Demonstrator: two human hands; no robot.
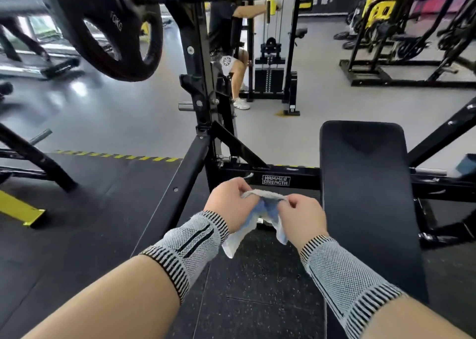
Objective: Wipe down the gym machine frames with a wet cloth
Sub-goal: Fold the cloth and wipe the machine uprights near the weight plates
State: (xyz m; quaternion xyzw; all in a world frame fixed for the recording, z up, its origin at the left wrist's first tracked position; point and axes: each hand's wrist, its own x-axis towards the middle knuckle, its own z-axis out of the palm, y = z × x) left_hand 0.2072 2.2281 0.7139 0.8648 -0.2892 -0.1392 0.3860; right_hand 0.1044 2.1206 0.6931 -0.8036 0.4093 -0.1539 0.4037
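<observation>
You hold one soft white and blue cloth (265, 211) between your two hands. It stretches side to side from your left hand (233, 204) to your right hand (301, 216), and two loose ends hang down. The fingers of both hands pinch its top edge. It is in the air, in front of the black metal machine frame (296, 177). One black padded bench (365, 184) is to the right. One black round weight plate (108, 26) hangs up high on the left.
</observation>
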